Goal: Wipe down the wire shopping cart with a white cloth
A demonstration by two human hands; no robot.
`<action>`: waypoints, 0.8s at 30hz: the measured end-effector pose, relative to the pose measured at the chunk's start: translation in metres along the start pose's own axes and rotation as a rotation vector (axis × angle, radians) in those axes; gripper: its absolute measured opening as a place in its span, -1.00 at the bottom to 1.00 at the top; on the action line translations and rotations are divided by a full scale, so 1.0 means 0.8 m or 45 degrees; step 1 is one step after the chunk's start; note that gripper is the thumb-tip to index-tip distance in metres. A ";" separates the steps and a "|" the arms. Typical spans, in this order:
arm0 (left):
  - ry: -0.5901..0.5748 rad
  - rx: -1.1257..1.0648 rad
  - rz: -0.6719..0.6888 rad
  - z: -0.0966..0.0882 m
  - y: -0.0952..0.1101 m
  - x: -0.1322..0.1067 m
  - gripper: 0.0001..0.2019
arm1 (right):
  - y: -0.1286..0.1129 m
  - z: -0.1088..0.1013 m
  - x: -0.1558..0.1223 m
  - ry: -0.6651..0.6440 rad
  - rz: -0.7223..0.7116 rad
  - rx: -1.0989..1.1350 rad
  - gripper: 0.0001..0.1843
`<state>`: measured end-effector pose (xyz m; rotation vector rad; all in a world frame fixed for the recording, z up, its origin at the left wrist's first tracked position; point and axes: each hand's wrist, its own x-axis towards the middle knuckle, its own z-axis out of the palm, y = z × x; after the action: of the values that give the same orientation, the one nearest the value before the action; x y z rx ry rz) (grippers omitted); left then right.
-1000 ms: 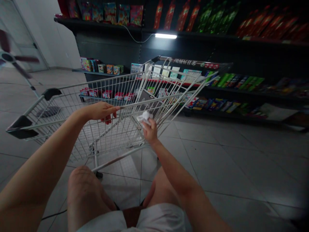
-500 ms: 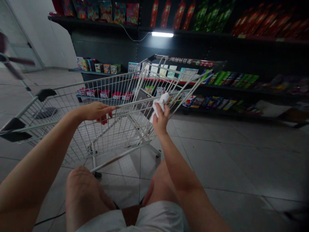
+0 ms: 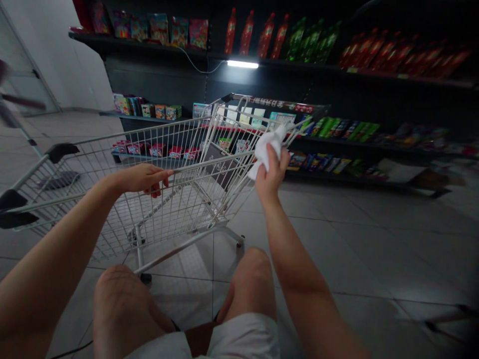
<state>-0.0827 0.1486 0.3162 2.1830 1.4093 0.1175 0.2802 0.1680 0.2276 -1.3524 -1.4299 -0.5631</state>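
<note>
Shopping cart (image 3: 168,219) — long axis left-right, nose left | wire mesh | left hand (image 3: 139,178) slack on rim (image 3: 209,163) | right hand (image 3: 272,175) clutching crumpled cloth (image 3: 270,143)

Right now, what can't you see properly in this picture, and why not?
- Head view: part of the silvery metal-wire shopping cart; the crumpled white cloth and right hand hide it.
- Head view: the dark-bladed standing fan; blurred and cut off by the left edge.
- Head view: label words on the red plastic bottles; too small and blurred.
</note>
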 end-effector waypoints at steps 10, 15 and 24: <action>0.035 0.045 0.040 0.001 -0.003 -0.006 -0.43 | -0.133 0.036 -0.062 -0.219 -0.241 0.246 -0.26; 0.031 0.095 0.102 0.001 -0.004 -0.012 -0.51 | -0.194 0.020 -0.063 -0.496 -0.637 0.234 -0.32; -0.033 0.130 0.100 -0.013 -0.019 -0.044 -0.50 | -0.051 -0.029 0.026 -0.303 -0.192 0.007 -0.35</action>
<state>-0.1150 0.1266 0.3249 2.3158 1.3425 0.0457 0.2550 0.1466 0.2664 -1.3490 -1.7359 -0.5077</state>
